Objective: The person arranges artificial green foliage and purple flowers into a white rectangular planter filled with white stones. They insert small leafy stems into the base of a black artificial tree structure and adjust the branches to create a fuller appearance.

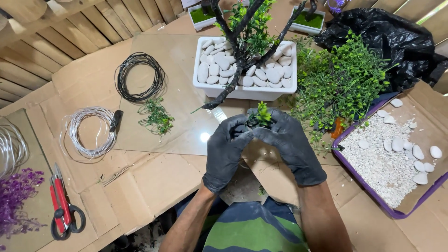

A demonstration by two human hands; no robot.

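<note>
Both black-gloved hands, left (227, 151) & right (290, 145), pinch shut on a small green plastic sprig (262, 113) just in front of the white rectangular pebble-filled planter (246, 92). Imo grip's tiny, gloves thick, so sprig could slip or bend.

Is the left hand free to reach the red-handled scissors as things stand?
Probably not right away: the left hand and right hand are both pinching a green sprig. The path over bare cardboard to the scissors looks unobstructed.
</note>
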